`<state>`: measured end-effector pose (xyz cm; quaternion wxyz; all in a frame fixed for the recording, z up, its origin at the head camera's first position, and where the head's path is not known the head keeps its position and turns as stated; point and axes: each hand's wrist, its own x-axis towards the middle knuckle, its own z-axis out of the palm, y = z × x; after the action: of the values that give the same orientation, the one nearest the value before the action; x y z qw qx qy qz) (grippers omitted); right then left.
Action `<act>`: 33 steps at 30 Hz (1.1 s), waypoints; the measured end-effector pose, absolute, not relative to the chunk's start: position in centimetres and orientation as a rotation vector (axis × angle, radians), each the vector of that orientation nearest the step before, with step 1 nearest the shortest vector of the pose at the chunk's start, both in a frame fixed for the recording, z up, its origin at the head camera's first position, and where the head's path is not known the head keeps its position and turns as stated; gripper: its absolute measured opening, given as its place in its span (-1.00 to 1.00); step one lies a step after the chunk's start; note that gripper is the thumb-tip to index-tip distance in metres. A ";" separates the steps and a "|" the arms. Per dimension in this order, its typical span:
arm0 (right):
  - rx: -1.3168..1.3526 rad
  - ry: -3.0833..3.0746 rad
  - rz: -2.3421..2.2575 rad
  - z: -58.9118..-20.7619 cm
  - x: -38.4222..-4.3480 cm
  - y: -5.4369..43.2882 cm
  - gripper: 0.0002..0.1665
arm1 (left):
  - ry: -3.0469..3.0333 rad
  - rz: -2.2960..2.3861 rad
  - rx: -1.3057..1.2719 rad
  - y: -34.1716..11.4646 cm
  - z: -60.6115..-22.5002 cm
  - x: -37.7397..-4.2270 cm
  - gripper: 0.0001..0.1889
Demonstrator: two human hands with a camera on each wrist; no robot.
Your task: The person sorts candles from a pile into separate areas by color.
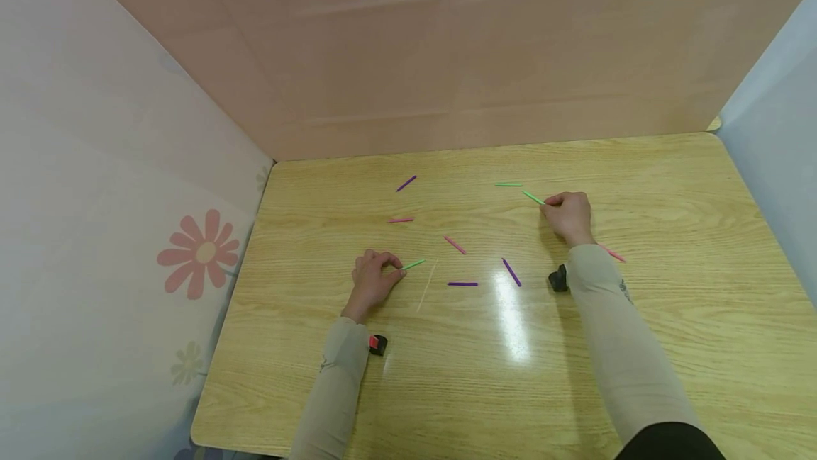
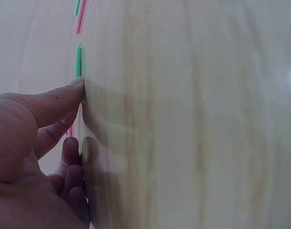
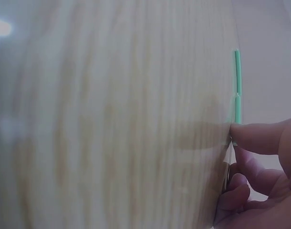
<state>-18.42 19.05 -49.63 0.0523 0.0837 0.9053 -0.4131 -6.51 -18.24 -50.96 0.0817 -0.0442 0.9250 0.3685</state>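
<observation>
My left hand (image 1: 372, 280) pinches one end of a short, thin green stick (image 1: 413, 264) between thumb and index finger, low over the table. In the left wrist view, the tip of that green stick (image 2: 78, 61) pokes out beyond the thumb. Farther to the right, my right hand (image 1: 568, 217) pinches the near end of another green stick (image 1: 533, 198). A third green stick (image 1: 508, 184) lies just beyond it. Between the hands are a pink stick (image 1: 455, 245) and two purple sticks, one slanted (image 1: 511, 272) and one level (image 1: 462, 283).
A pink stick (image 1: 401, 220) and a purple stick (image 1: 406, 183) lie beyond the left hand. Another pink stick (image 1: 613, 253) is partly hidden by the right sleeve. The wood-grain table (image 1: 702, 290) meets a brown panel (image 1: 485, 56) at its back edge; a flowered wall (image 1: 128, 162) borders the left.
</observation>
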 end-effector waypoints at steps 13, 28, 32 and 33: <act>0.253 2.769 -1.249 -49.5 -18.5 19.0 -0.69 | 2.735 1.074 -0.164 -18.2 -50.8 -6.6 -0.88; 0.252 2.771 -1.250 -49.8 -18.6 19.0 -0.68 | 2.738 1.051 -0.185 -18.3 -51.1 -6.7 -0.88; 0.255 2.785 -1.252 -49.9 -18.6 19.0 -0.69 | 2.738 1.056 -0.183 -18.3 -51.0 -6.6 -0.88; 0.256 2.789 -1.251 -49.9 -18.6 19.0 -0.69 | 2.737 1.059 -0.183 -18.3 -50.9 -6.6 -0.88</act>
<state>-18.59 18.98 -49.90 0.0373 0.0834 0.9086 -0.4075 -6.63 -18.26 -50.94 0.1003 -0.0620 0.9261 0.3584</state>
